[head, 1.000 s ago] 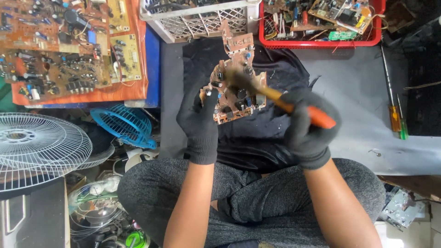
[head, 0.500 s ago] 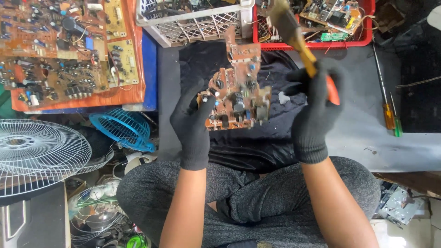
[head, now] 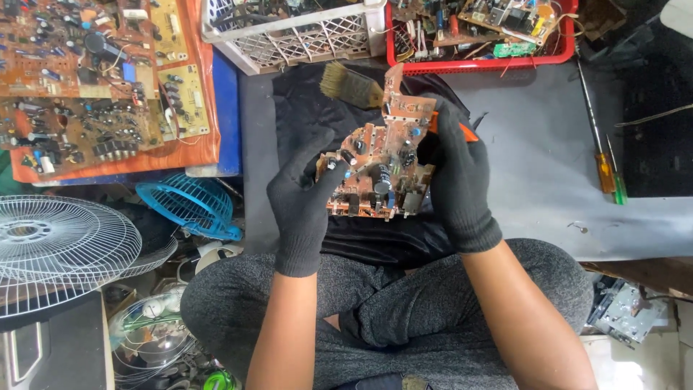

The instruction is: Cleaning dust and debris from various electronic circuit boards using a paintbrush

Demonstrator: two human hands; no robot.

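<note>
Two black-gloved hands hold one brown circuit board (head: pixel 379 170) between them, above the person's lap and a dark cloth. The left hand (head: pixel 302 196) grips the board's left edge, thumb on the component side and fingers curled behind. The right hand (head: pixel 456 180) closes on the board's right edge and also clamps one brush (head: pixel 351 84) by its orange handle; the handle runs behind the board, and the bristle head sticks out past the board's upper left, pointing toward the white basket (head: pixel 292 36). The board faces the camera, tilted slightly, its capacitors and other parts showing.

Beyond the hands lie two containers: the white lattice basket and one red tray (head: pixel 476 63) filled with boards and wires. On the grey counter (head: pixel 534 159) to the right rest two screwdrivers (head: pixel 605 170), side by side, well apart from the right hand. To the left, several large circuit boards (head: pixel 86 79) lie on an orange sheet. Below these sit one blue fan grille (head: pixel 189 206) and one white fan grille (head: pixel 61 249), near the left knee.
</note>
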